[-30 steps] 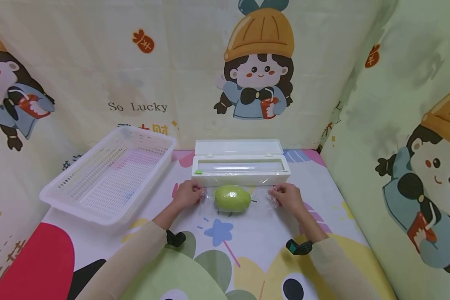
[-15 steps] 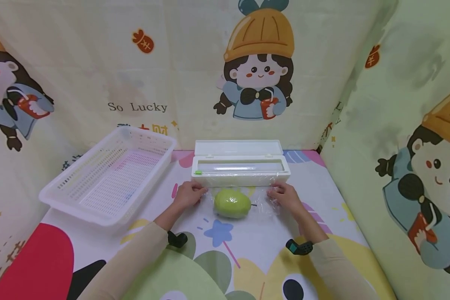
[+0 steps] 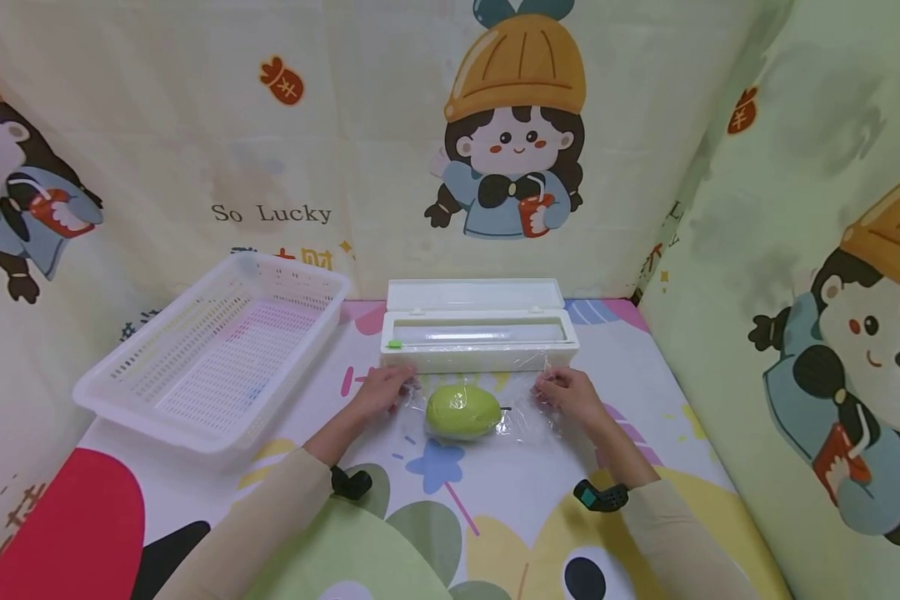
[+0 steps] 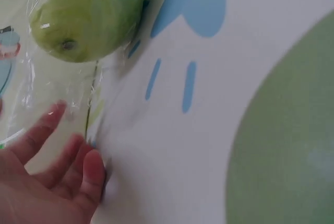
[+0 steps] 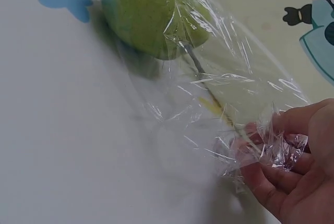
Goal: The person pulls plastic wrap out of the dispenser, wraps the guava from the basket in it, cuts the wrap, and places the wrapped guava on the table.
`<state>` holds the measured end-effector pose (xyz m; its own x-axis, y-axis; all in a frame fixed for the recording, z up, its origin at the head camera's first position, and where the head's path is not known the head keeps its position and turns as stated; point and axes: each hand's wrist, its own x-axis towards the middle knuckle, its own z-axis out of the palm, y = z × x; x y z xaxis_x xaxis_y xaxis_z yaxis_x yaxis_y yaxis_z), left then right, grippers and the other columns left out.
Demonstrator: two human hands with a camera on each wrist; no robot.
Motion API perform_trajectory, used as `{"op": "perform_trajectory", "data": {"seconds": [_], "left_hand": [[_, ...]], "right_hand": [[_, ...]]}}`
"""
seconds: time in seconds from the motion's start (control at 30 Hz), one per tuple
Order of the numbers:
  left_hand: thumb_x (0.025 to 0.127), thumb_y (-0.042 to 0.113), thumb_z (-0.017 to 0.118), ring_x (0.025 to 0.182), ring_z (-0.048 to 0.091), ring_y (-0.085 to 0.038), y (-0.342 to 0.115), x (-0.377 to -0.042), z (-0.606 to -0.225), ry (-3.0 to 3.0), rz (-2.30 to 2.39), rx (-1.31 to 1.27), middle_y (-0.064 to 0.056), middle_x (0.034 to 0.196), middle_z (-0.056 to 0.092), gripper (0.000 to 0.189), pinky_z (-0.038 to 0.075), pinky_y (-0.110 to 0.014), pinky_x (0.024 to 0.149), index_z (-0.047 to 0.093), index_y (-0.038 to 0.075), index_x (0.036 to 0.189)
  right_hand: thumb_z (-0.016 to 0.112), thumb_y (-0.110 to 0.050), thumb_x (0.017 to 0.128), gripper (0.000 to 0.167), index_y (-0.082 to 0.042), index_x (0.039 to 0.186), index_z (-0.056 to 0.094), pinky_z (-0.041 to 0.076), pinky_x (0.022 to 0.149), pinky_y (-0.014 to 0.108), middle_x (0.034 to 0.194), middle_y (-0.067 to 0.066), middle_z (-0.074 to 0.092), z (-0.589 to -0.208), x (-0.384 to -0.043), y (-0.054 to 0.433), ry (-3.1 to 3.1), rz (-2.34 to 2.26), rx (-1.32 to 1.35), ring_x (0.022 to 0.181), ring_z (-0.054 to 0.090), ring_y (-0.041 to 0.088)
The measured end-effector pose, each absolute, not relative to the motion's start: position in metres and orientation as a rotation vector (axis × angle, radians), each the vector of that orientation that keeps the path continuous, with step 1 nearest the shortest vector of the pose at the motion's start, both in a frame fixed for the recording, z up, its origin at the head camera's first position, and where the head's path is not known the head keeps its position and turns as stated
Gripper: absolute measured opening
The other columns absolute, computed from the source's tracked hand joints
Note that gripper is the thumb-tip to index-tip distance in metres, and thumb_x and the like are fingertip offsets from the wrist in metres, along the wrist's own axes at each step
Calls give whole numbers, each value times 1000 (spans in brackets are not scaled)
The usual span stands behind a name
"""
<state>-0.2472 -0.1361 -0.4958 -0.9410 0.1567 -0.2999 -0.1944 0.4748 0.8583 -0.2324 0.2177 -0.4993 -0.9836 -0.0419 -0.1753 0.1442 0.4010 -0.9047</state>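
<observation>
A green pear (image 3: 462,412) with a dark stem lies under clear plastic wrap (image 3: 525,421) in front of a white cling film dispenser (image 3: 480,360). At its left, my left hand (image 3: 381,390) has its fingers spread, and in the left wrist view the index fingertip (image 4: 60,108) touches the film. My right hand (image 3: 570,396), on the stem side, pinches a crumpled bunch of the wrap, seen closely in the right wrist view, where the film stretches from the fingers (image 5: 261,182) over the pear (image 5: 156,12). The dispenser's lid (image 3: 476,294) stands raised at the back.
A white perforated basket (image 3: 168,425) stands to the left. A green cutter slider (image 3: 395,344) sits at the left end of the dispenser. Printed cloth (image 3: 382,150) covers the walls behind and beside the table (image 3: 525,483).
The pear has moved a little toward the person, with film over it. The left hand's fingers have spread from their earlier grip. The right hand keeps its pinch, almost in place.
</observation>
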Motion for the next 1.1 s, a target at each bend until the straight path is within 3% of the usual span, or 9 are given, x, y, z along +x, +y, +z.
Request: {"op": "perform_trajectory", "data": {"seconds": [0.13,0.23,0.3,0.37,0.6,0.77,0.93,1.1], "left_hand": [[95,54,50,84,59,-21,-143,-245,-493,2339,1452,93,-8,112,63,49,44,-28,70,66,13,116],[94,40,60,105,61,-22,-149,-243,-495,2279,1481,275,-9,121,64,40,49,-33,87,61,10,121],[91,32,66,111,61,-21,-152,-243,-498,2235,1508,357,-10,119,66,37,50,-34,94,60,8,119],[90,28,69,107,63,-19,-154,-243,-499,2232,1525,388,-10,114,68,35,52,-34,93,62,7,117],[89,28,69,82,63,-15,-158,-244,-502,2282,1575,315,-6,96,72,23,55,-27,74,66,8,101],[93,25,65,83,64,-16,-160,-245,-503,2274,1621,318,-6,95,72,19,57,-26,73,66,7,98],[94,20,63,83,65,-14,-157,-244,-499,2275,1642,208,-10,96,73,18,57,-26,75,65,3,98],[92,19,65,75,65,-13,-150,-243,-493,2359,1585,52,-10,88,74,17,55,-24,67,64,2,89]], "right_hand": [[60,-17,96,24,4,107,60,55,68,21,95,10,74,-497,-230,216,2427,-1673,102,78,67,8],[59,-16,96,24,5,107,58,56,70,21,97,10,74,-495,-229,216,2401,-1694,100,79,68,8],[57,-15,97,22,5,107,57,57,70,21,98,12,74,-494,-228,216,2386,-1704,97,79,69,9],[56,-15,98,22,5,108,56,57,70,21,99,14,74,-493,-227,216,2375,-1707,93,80,70,10],[61,-24,96,33,3,115,56,55,72,23,105,16,72,-493,-226,217,2394,-1649,8,83,69,11],[66,-21,92,28,0,110,62,55,71,22,94,10,71,-494,-227,217,2470,-1560,-26,79,64,11],[63,-18,94,23,1,106,64,53,65,22,86,7,70,-494,-228,215,2539,-1508,10,74,61,10],[63,-18,93,20,1,99,62,49,60,23,77,3,65,-492,-230,210,2553,-1495,93,66,57,10]]}}
